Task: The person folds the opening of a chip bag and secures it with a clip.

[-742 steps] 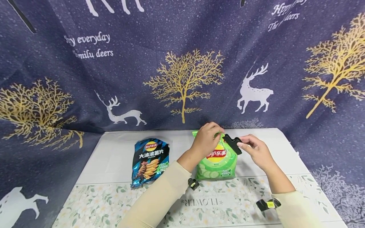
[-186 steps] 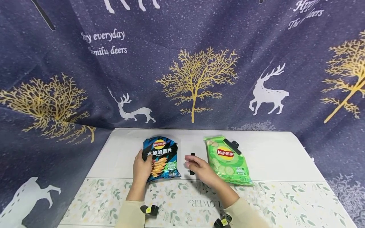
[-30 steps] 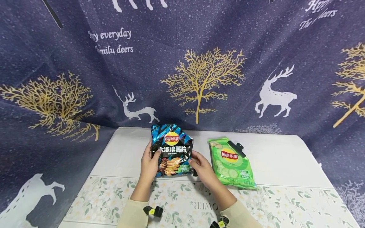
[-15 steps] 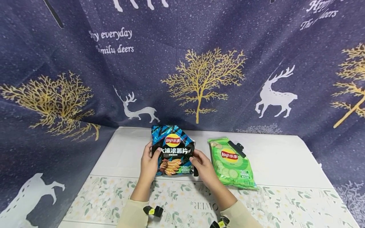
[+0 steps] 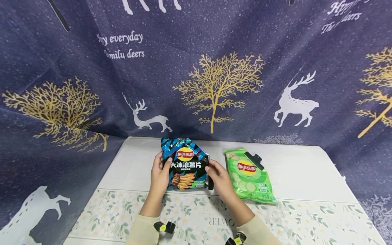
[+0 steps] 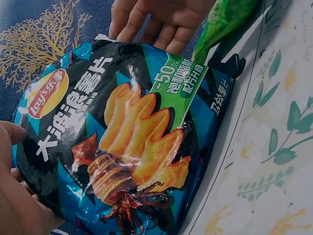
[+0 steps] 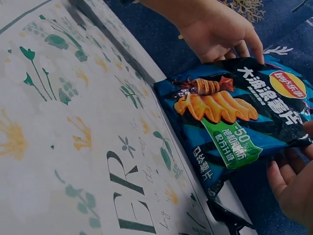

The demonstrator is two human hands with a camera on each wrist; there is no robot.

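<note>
A blue and black bag of potato chips (image 5: 185, 166) is tilted up toward me, its upper right corner folded back. My left hand (image 5: 159, 175) grips its left edge, thumb on the front and fingers behind. At the right edge, my right hand (image 5: 220, 178) pinches the bag, with its thumb in front; in the left wrist view its fingers (image 6: 151, 24) reach behind. A black bag clip (image 5: 210, 183) lies on the table by the bag's lower right corner, partly hidden; the right wrist view shows this clip (image 7: 230, 215) too.
A green bag of potato chips (image 5: 249, 180) lies to the right, with another black clip (image 5: 254, 160) on its upper right corner. Both stand on a white table with a floral cover (image 5: 190, 214). Behind hangs a dark blue cloth (image 5: 171, 68) with trees and deer.
Earlier, both hands were at the green bag and its clip. Later the blue bag lay flat under my left hand; now both hands hold it. Over the last second its top has sunk slightly.
</note>
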